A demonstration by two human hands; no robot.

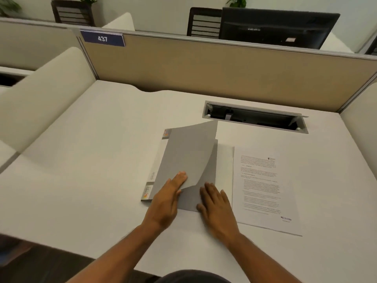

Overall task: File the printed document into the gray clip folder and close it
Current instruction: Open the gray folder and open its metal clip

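I am lifting the front cover of the gray folder [183, 160] on the white tabletop [91, 160]; my left hand [167, 199] is pinching the cover's near corner, curling it upward. My right hand [217, 205] is lying spread and flat on the folder's lower sheet. Nothing seems to be inside yet, though the raised cover is hiding most of the interior. The printed document [263, 188] is lying flat just right of the folder, its text too small to read.
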